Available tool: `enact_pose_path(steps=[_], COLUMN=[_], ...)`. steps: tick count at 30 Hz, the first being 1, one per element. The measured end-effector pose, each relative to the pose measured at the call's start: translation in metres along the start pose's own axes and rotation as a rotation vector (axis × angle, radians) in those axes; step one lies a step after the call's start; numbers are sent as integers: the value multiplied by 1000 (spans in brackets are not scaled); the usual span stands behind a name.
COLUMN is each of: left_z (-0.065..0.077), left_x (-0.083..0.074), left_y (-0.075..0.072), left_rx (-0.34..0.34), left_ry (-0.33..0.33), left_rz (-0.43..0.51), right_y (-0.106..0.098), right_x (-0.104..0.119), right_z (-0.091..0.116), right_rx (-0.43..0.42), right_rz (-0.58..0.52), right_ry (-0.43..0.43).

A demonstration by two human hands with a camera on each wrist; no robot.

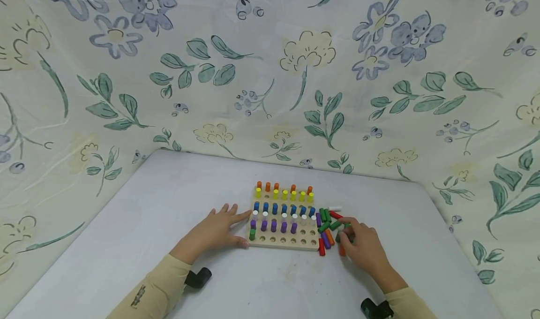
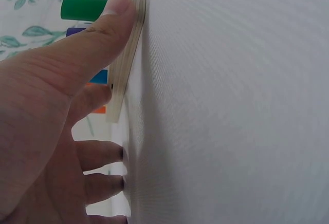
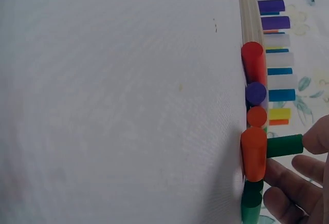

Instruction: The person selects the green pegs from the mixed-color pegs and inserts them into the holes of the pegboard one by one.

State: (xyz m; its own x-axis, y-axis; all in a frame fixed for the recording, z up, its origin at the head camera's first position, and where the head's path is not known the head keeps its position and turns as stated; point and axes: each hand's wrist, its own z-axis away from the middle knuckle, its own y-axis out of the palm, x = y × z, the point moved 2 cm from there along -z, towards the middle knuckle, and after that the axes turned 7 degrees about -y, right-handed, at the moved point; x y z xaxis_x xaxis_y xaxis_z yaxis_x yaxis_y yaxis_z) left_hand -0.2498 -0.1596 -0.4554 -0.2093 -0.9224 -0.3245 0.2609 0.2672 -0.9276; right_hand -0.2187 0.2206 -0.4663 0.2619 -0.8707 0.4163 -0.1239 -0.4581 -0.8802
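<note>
The wooden pegboard lies just to the right of the left hand, whose fingers are spread wide; its thumb and forefinger touch the board's side. The right hand is near the opposite side, with bent fingers and the thumb touching an upright green peg; whether the fingers also grip it, I cannot tell. From my place I see loose pegs, in several colours, lying between this hand and the board. Under both hands is a white table; beyond them rises a flower-printed sheet.
</note>
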Motion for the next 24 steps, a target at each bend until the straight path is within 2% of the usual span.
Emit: enact_pose_path(steps=[14,24], left_z=[2,1], left_x=[-3,-2], left_y=[-2,-2], left_rx=[11,20], left_ry=[-12,-19], left_rz=[22,21], right_y=[-3,-1], right_x=[-1,-1], right_z=[1,3], right_rx=[-4,-70], right_rz=[-8,9], right_ry=[-25,-135])
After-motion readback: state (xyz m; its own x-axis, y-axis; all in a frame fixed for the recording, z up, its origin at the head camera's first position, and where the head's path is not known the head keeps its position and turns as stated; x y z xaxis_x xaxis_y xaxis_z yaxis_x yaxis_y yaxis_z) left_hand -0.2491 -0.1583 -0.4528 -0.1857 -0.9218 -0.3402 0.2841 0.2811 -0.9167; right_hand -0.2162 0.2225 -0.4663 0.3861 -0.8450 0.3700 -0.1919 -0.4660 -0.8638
